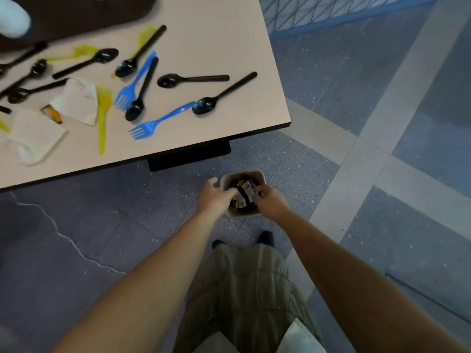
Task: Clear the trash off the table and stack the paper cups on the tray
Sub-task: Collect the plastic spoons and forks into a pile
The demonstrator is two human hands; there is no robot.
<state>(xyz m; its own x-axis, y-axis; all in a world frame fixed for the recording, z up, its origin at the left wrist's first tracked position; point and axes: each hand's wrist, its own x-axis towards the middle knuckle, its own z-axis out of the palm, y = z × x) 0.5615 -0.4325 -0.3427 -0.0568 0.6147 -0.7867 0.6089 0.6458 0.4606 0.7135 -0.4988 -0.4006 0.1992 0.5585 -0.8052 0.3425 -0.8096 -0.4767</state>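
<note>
your left hand (212, 197) and right hand (270, 202) hold crumpled wrappers (246, 192) in curled fingers over the floor bin (242, 175), while spoons, forks and napkins (76, 99) still litter the surface (229, 47), and cup stacking looks unfinished.

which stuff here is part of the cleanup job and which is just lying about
Job: bin, wrapper between left hand and right hand, crumpled napkins, plastic spoons and forks, brown tray, white cup.

Lying about: blue railing, table foot.
</note>
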